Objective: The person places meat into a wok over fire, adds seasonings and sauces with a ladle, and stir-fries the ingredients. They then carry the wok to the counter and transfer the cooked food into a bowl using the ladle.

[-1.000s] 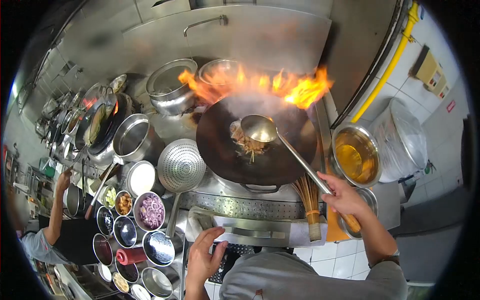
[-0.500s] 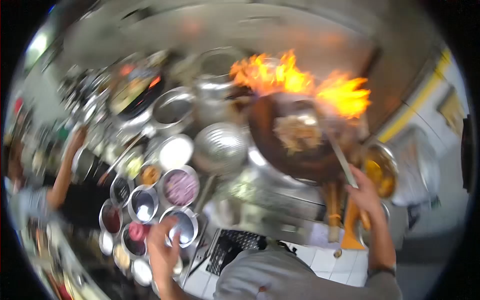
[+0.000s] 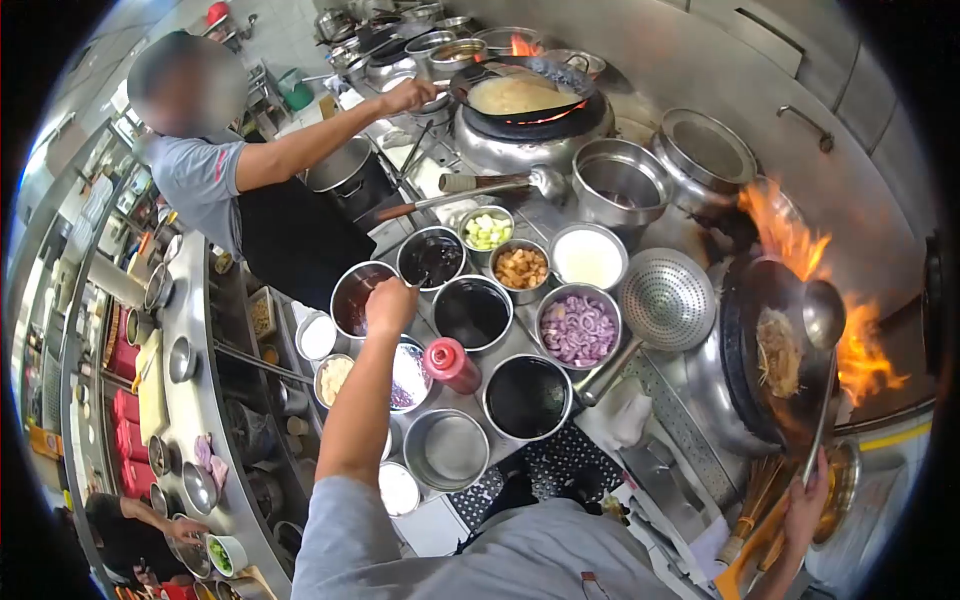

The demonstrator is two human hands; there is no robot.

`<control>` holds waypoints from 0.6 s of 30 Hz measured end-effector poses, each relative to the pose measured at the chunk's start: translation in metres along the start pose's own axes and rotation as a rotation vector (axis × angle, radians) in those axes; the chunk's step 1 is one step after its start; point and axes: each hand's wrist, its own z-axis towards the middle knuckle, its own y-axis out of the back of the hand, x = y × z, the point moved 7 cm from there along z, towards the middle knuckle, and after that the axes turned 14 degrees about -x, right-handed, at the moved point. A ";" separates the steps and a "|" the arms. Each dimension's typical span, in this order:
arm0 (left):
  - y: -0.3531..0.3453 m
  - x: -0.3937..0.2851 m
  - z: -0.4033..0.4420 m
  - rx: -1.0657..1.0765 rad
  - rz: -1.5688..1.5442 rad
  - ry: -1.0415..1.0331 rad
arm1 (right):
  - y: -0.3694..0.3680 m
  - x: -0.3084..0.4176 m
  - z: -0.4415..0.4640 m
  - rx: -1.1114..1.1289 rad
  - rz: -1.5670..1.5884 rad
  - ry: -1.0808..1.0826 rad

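My right hand (image 3: 804, 500) is wrapped round the long handle of a metal ladle (image 3: 824, 312), whose bowl hangs at the far side of a dark wok (image 3: 738, 340). Pale shredded food (image 3: 777, 352) lies in that wok, with flames (image 3: 868, 350) rising behind it. Stretched out over the pots, my left hand (image 3: 392, 306) is closed at the near right rim of a metal pot of reddish-brown sauce (image 3: 350, 300). What its fingers hold, if anything, is hidden. Below it stand a red squeeze bottle (image 3: 452, 365) and a pot of white granules (image 3: 408, 378).
Sliced purple onions (image 3: 579, 330), dark liquid (image 3: 528, 397) and white liquid (image 3: 588, 257) fill nearby pots. A perforated strainer (image 3: 666, 300) lies beside the wok. Across the station, a co-worker (image 3: 200, 190) grips another wok (image 3: 520, 92). A second person's hand (image 3: 188, 530) reaches over the left counter.
My view has swung left. My left hand has moved from above the nearer pots, fingers apart, to the sauce pot and closed. My right hand still holds the ladle at the wok.
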 end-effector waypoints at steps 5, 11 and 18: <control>-0.064 0.021 0.011 0.300 -0.310 0.325 | -0.060 0.101 -0.056 0.053 0.413 -0.036; -0.069 0.053 -0.019 0.317 -0.895 0.646 | -0.205 0.166 -0.124 0.655 0.442 -0.261; -0.041 0.073 -0.061 0.322 -0.987 0.697 | -0.374 0.189 -0.183 1.042 0.198 -0.109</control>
